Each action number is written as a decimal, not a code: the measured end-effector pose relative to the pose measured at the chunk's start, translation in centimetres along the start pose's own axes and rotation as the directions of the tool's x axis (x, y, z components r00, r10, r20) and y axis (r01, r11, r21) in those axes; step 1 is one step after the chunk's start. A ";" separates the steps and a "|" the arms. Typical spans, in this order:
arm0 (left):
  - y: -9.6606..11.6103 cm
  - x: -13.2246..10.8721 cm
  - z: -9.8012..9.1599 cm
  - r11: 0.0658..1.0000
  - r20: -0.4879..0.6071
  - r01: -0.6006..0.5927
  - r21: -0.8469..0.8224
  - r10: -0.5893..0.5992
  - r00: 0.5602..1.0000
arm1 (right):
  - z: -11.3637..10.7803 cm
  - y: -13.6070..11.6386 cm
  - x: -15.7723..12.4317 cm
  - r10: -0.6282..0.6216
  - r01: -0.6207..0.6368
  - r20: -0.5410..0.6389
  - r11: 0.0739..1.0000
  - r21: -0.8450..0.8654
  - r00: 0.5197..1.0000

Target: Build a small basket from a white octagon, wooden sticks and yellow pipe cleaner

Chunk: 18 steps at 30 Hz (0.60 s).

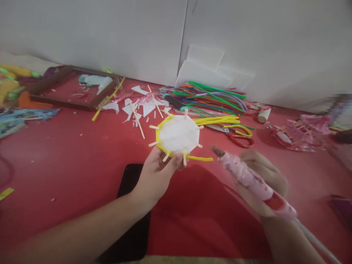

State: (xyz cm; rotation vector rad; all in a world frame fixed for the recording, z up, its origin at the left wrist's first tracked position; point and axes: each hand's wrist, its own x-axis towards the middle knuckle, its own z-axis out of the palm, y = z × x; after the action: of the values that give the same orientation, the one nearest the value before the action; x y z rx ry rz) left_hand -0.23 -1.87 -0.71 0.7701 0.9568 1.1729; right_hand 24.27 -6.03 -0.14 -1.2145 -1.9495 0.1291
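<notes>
A white paper disc (178, 134) with short wooden sticks poking out around its edge is held up near the middle. A yellow pipe cleaner (202, 158) runs along its left and lower rim, with a loose end pointing right. My left hand (162, 167) pinches the disc at its bottom edge, thumb in front. To the right, my right hand (261, 179) is wrapped round a pink-covered glue gun (254, 183), slightly blurred. The gun's tip points up and left, a short way right of the disc and apart from it.
Behind the disc lie colourful pipe cleaners (214, 96), scissors (239, 135) and white paper scraps (148, 108). A brown frame (63, 102) is at back left, pink craft pieces (299, 134) at right. A black phone-like slab (132, 234) lies under my left forearm.
</notes>
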 end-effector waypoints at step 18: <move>0.7 -0.1 0.5 0.988 0.034 0.069 0.135 -0.074 0.997 | 0.0 -0.6 1.1 -0.085 0.080 0.104 0.996 0.046 0.991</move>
State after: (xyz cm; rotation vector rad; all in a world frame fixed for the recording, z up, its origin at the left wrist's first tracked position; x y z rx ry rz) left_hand -0.09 -1.77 0.13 0.8558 1.0306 1.0354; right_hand 23.68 -5.51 0.75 -1.1179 -2.0749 0.1940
